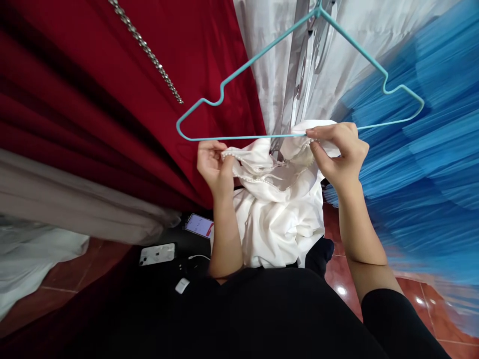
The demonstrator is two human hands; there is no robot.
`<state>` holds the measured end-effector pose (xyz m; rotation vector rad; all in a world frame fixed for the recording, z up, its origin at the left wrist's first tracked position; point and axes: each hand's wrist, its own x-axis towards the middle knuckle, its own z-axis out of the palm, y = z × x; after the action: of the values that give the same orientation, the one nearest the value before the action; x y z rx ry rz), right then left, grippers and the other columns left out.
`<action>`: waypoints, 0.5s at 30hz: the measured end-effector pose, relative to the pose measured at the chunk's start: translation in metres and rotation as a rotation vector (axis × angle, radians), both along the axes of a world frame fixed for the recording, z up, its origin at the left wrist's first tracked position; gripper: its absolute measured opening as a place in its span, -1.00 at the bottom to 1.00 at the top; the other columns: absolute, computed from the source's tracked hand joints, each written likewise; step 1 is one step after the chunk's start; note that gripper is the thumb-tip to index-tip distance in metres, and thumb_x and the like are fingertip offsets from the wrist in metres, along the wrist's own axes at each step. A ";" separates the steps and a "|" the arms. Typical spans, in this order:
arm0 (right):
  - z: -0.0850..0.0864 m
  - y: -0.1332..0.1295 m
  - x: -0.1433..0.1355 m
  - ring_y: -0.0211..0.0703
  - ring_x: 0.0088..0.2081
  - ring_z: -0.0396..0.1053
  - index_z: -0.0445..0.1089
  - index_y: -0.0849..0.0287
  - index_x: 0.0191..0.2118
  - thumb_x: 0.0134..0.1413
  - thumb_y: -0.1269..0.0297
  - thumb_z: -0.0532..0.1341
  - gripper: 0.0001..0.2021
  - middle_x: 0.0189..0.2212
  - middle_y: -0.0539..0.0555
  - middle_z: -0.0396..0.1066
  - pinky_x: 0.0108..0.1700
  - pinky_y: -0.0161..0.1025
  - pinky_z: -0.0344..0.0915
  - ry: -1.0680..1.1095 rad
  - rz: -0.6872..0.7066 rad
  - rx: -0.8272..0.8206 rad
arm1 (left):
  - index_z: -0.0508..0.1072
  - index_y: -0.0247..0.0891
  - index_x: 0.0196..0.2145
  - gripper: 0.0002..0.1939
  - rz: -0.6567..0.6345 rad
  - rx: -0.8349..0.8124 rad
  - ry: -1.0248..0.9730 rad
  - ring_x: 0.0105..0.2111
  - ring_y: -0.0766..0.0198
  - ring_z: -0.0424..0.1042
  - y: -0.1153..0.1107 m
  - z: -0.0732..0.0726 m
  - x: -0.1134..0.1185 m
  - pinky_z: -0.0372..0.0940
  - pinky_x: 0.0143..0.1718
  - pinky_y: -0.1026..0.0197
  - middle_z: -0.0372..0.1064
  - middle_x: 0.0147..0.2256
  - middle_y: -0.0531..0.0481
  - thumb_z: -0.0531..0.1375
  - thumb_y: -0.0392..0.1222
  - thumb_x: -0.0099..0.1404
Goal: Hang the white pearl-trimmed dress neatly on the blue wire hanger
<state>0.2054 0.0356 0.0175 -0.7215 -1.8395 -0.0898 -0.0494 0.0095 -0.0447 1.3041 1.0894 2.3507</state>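
Observation:
A white dress [277, 224] with a pearl-beaded edge lies bunched across my lap. My left hand [216, 163] pinches the beaded edge on the left side, just under the hanger's bar. Over on the right, my right hand [339, 147] grips the beaded edge of the dress between thumb and fingers, and its fingertips also touch the bar of a light blue hanger [243, 137]. The hanger hangs in front of me, its lower bar level with the top of the dress. Thin white straps or ribbons show in the dress's opening.
Red fabric [224, 60] with a sparkling trim [149, 55] hangs at left, blue ruffled tulle [430, 149] at right. Behind the hanger stands a metal rack post [299, 75] before white cloth. Two phones [200, 225] and a small white case [182, 285] lie on a black surface.

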 end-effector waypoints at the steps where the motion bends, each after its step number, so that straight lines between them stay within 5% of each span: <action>1: 0.000 -0.001 0.002 -0.09 -0.18 0.61 0.51 0.00 -0.18 0.25 0.40 0.26 -0.87 -0.23 -0.08 0.64 -0.03 0.03 0.42 -0.010 0.003 -0.021 | 0.43 -0.27 -0.33 -0.79 0.045 -0.026 0.020 -0.34 0.37 0.37 -0.002 0.000 -0.009 0.26 -0.26 0.26 0.33 -0.36 0.10 0.34 -0.45 0.11; 4: 0.003 -0.002 0.005 -0.07 -0.13 0.62 0.50 0.00 -0.20 0.27 0.39 0.26 -0.89 -0.21 -0.08 0.65 0.01 0.05 0.41 -0.027 0.014 -0.053 | 0.45 -0.28 -0.40 -0.75 0.118 -0.062 0.040 -0.45 0.43 0.31 -0.008 0.016 -0.031 0.18 -0.38 0.31 0.35 -0.45 0.14 0.23 -0.60 0.09; 10: 0.009 -0.007 0.009 -0.08 -0.20 0.61 0.52 -0.02 -0.20 0.24 0.36 0.30 -0.90 -0.22 -0.07 0.66 -0.04 0.03 0.41 -0.048 -0.007 -0.040 | 0.39 -0.37 -0.51 -0.61 0.382 0.023 0.013 -0.55 0.48 0.21 -0.001 0.080 -0.051 0.11 -0.48 0.35 0.29 -0.54 0.17 -0.02 -0.78 -0.07; 15: 0.009 -0.010 0.007 -0.10 -0.23 0.59 0.53 -0.02 -0.20 0.23 0.36 0.31 -0.89 -0.23 -0.07 0.65 -0.04 0.03 0.41 -0.040 -0.005 -0.029 | 0.43 -0.45 -0.47 -0.65 0.262 0.043 0.132 -0.59 0.54 0.18 0.015 0.114 -0.042 -0.01 -0.53 0.40 0.33 -0.53 0.16 0.03 -0.78 -0.03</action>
<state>0.2125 0.0252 0.0261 -0.7497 -1.8800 -0.0816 -0.0912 0.0243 0.0695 1.4264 1.3286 2.5146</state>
